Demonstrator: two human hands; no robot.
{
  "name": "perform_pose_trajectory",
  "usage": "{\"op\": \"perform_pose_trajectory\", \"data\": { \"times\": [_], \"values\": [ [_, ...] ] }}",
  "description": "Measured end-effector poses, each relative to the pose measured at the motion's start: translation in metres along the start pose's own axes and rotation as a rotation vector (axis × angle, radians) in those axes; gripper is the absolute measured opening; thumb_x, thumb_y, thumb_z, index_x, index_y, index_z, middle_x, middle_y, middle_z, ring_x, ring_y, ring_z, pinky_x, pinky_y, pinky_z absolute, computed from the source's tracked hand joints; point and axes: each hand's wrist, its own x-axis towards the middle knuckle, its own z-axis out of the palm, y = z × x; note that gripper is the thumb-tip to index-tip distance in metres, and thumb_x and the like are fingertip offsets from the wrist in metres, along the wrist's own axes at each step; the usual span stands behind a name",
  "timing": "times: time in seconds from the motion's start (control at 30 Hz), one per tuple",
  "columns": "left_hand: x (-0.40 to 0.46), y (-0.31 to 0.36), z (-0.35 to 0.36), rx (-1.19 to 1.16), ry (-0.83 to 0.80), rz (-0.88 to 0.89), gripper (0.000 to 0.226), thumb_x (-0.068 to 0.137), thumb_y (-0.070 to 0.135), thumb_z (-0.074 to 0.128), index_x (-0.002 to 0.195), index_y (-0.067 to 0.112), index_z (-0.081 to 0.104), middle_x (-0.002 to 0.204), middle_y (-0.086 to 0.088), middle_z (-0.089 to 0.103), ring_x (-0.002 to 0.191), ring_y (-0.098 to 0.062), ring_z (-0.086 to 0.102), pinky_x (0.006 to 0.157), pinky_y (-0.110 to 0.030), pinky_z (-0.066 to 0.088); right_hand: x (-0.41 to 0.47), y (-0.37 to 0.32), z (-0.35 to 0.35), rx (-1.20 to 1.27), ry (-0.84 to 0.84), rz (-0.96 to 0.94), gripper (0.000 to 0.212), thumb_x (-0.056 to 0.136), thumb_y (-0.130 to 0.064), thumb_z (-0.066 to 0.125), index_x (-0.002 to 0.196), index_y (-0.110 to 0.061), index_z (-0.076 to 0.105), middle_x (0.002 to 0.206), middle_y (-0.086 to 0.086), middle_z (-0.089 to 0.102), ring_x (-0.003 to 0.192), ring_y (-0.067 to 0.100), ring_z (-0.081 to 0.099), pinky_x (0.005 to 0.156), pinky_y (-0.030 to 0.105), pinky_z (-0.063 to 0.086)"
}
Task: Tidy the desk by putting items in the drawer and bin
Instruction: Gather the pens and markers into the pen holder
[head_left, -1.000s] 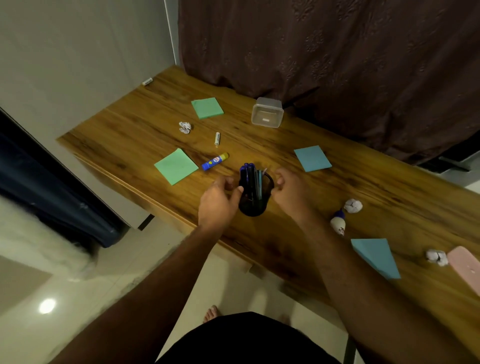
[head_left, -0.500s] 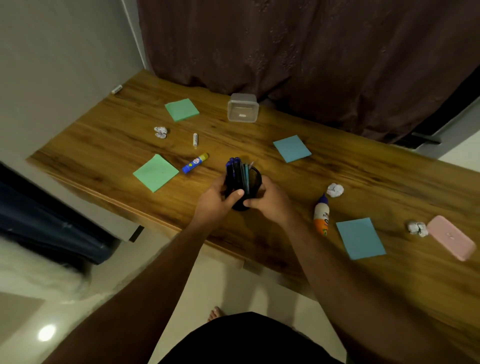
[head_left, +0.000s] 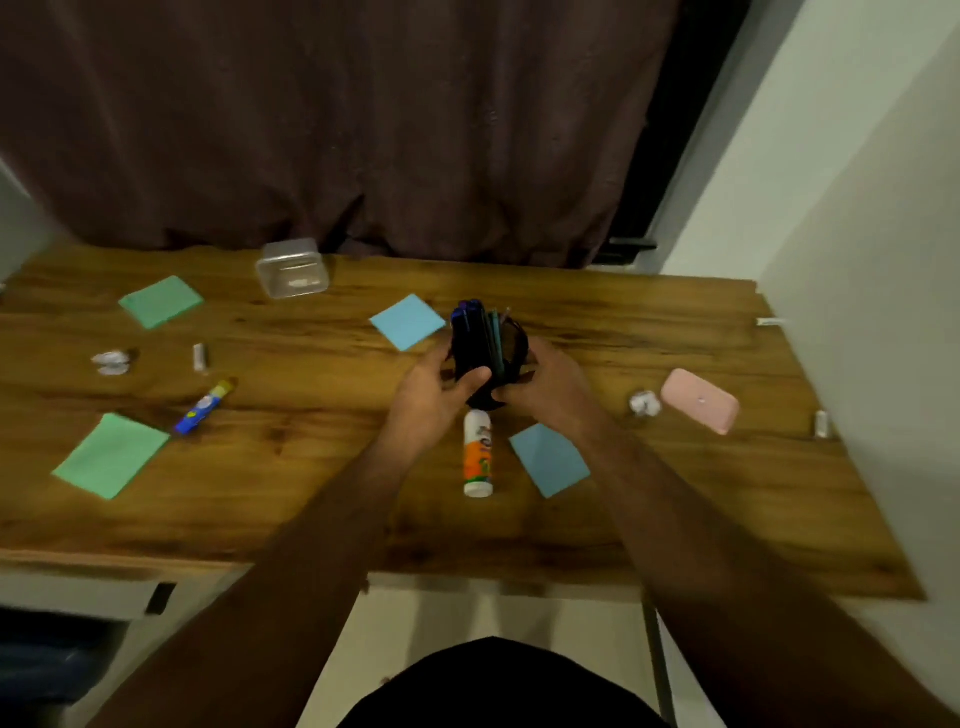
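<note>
Both hands, left hand (head_left: 434, 397) and right hand (head_left: 550, 387), gripping black pen cup (head_left: 488, 353), blue pens sticking up, cup's base hiding behind fingers, blurring

The pen cup (head_left: 488, 353) is in the middle of the desk (head_left: 322, 519), between the left hand (head_left: 431, 395) and the right hand (head_left: 550, 384). A bottle (head_left: 477, 457) lies just in front of it. A box (head_left: 292, 267) sits far behind, to the left. A case (head_left: 700, 400) lies to the right.
</note>
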Motion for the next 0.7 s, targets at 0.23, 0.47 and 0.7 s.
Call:
{"op": "perform_pose_trajectory", "data": {
  "times": [0.23,0.47,0.7],
  "values": [
    [0.017,0.053,0.12,-0.049,-0.184,0.075,0.058,0.089,0.038,0.065,0.14,0.018,0.047,0.132,0.002,0.058,0.115,-0.012,0.057,0.086,-0.019,0.048,-0.032,0.074,-0.103,0.005,0.172,0.111,0.069,0.07,-0.019,0.082,0.132,-0.018,0.051,0.116,-0.005,0.062,0.105,0.014,0.06,0.089,0.032,0.052],
    [-0.002,0.101,0.242,-0.176,-0.489,0.19,0.045,0.091,0.019,0.065,0.132,0.028,0.049,0.12,0.012,0.053,0.106,-0.003,0.055,0.086,-0.024,0.049,-0.104,0.153,-0.188,0.061,0.374,0.278,0.072,0.071,-0.009,0.082,0.135,-0.017,0.049,0.125,0.0,0.061,0.106,0.018,0.063,0.08,0.028,0.052],
    [-0.023,0.114,0.317,-0.024,-0.758,0.235,0.062,0.084,0.028,0.072,0.139,0.026,0.045,0.13,0.005,0.059,0.12,-0.011,0.054,0.102,-0.037,0.046,-0.171,0.202,-0.216,0.06,0.566,0.454,0.071,0.071,-0.012,0.081,0.135,-0.019,0.051,0.114,-0.007,0.061,0.104,0.018,0.064,0.088,0.031,0.051]
  ]
}}
